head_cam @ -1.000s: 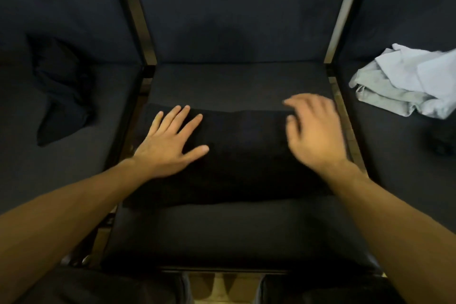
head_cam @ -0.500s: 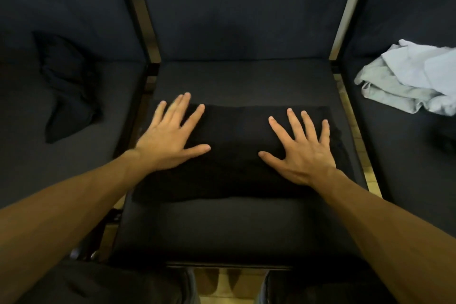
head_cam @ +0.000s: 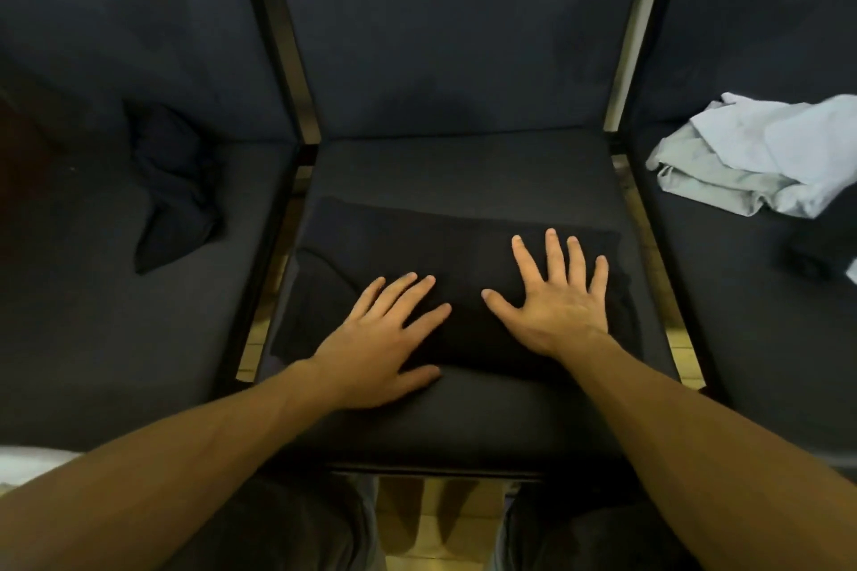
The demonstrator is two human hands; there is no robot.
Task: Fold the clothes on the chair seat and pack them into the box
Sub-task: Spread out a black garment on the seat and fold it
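Item: black garment (head_cam: 445,255), folded band across middle chair seat (head_cam: 463,167). My left hand (head_cam: 380,338) has slid toward the front edge; right hand (head_cam: 556,301) flat, both open-palmed, smoothing. Next fold likely.

My forearms are bare, no sleeves, watch or rings on my left hand (head_cam: 375,348) or right hand (head_cam: 559,306); at six o'clock, dark trousers (head_cam: 287,524).
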